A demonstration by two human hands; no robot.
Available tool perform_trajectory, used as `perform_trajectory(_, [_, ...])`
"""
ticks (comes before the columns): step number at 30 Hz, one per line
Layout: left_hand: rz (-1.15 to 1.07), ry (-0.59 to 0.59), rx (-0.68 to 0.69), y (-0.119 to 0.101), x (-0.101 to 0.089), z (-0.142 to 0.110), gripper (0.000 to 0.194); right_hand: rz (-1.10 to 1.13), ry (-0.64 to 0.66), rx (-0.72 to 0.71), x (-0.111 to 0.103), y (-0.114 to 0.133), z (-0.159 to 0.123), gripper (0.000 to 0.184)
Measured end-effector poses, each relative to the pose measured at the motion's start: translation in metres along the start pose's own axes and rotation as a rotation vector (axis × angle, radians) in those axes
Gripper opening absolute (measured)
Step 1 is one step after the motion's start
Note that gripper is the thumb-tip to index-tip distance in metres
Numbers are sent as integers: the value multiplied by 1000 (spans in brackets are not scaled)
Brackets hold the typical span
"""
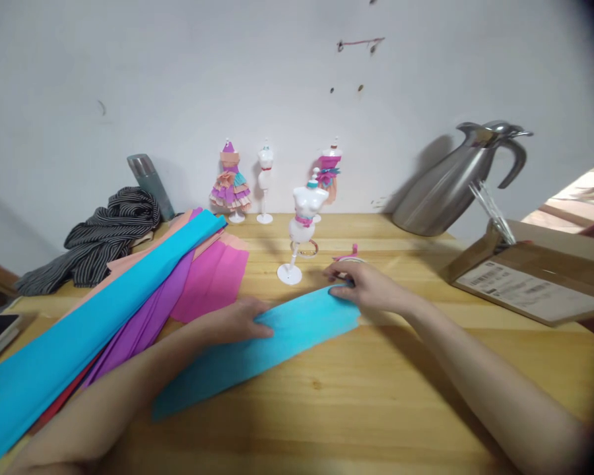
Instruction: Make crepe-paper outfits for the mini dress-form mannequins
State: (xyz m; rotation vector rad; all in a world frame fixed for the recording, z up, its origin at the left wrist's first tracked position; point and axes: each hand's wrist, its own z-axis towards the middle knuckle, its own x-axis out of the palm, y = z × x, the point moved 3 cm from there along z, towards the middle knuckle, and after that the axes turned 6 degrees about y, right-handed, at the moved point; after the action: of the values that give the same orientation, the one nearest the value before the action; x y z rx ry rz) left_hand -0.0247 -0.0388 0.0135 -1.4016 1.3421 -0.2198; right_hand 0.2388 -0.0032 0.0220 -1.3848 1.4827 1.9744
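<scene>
A strip of light blue crepe paper (287, 333) lies slantwise in front of me. My left hand (240, 320) grips its upper edge near the middle, thumb on top and the other fingers partly hidden. Over the strip's right end is my right hand (363, 284), fingers curved and apart, its thumb at the paper's corner. Just behind those fingers sits a round item with a pink part (352, 253), partly covered by the hand. A small white dress form (304, 227) with a pink band at its waist and a blue one at its neck stands beyond the strip.
Folded crepe paper (109, 284) in several colours is heaped at left. Behind stand a ruffled paper dress on a form (230, 185), a plain form (265, 178) and another dressed form (329, 171). A steel jug (440, 185) and cardboard box (539, 284) are at right.
</scene>
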Motion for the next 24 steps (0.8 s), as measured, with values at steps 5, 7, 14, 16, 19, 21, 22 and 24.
perform_trajectory(5, [-555,174,-32,10,2,0,37,658,-191,170,-10,-27,-3,41])
perform_trajectory(7, [-632,145,-21,10,2,1,40,889,-157,205,-10,-29,-5,47])
perform_trajectory(14, [-630,-19,67,-7,-4,-4,35,1040,47,130,-16,-6,-16,51])
perform_trajectory(16, [-633,-6,78,-11,-5,-6,35,958,73,97,-19,0,-19,48])
perform_trajectory(19, [-679,15,77,-10,-6,-8,37,925,115,33,-22,3,-20,59])
perform_trajectory(21, [-724,33,83,-7,-5,-8,41,921,135,-1,-23,3,-20,65])
perform_trajectory(22, [-739,49,87,-4,-5,-7,43,913,133,-6,-24,3,-20,67])
perform_trajectory(24, [-749,98,86,1,-4,-5,46,896,119,7,-25,1,-21,69])
